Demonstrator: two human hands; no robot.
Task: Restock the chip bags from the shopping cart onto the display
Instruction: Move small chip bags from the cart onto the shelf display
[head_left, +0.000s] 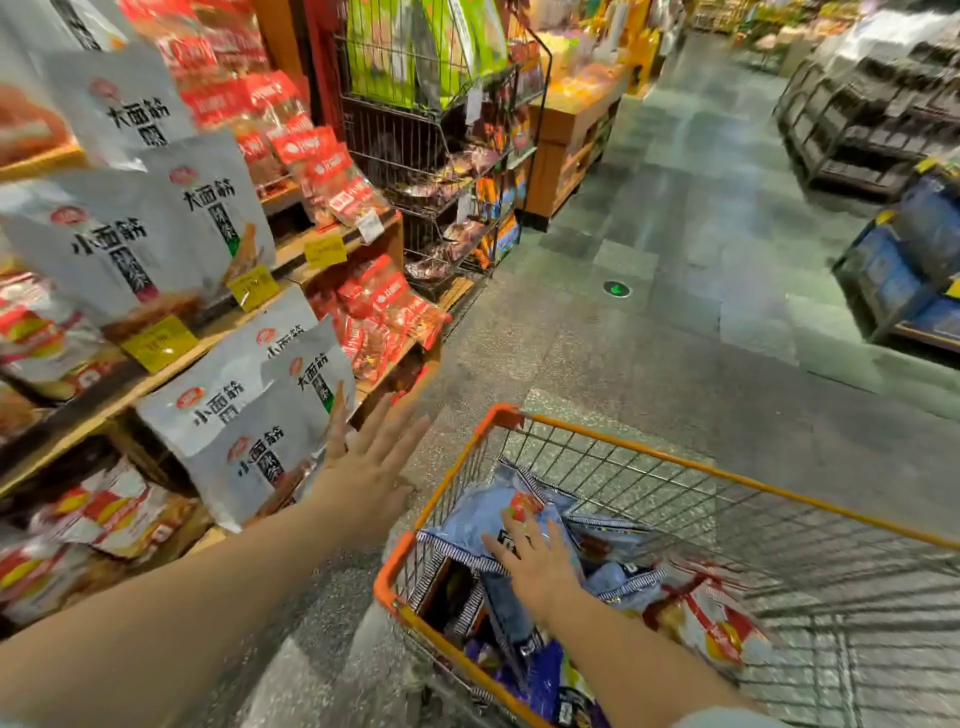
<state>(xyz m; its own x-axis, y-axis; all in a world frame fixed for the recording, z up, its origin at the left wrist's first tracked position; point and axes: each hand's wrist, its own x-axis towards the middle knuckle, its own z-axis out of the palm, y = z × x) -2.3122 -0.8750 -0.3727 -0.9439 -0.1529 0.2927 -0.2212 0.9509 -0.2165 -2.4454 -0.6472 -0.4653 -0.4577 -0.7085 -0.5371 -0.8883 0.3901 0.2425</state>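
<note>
From the head view I see my right hand (537, 564) down in the cart (644, 452), fingers spread nearly flat on a pale blue bag (485, 512) that lies on top of the pile at the cart's near left corner. It presses on the film; I can't see any finger curled under an edge, so I judge it holds nothing yet. My left hand (371, 462) hangs wide open in the air between the cart and the shelves (171, 364), fingers splayed, touching nothing, just beside the grey bags (249, 421) on the low left shelf.

More bags lie under and around the blue one: dark ones below, a red and white bag (711, 618) to the right.

I expect the blue bag to be light, puffed with air, its film slick and crinkly, the contents easy to crush. I would not squeeze the middle. Better to pinch the striped sealed edge at the top, where the film is flat and stiff, and lift it free of its neighbours.
</note>
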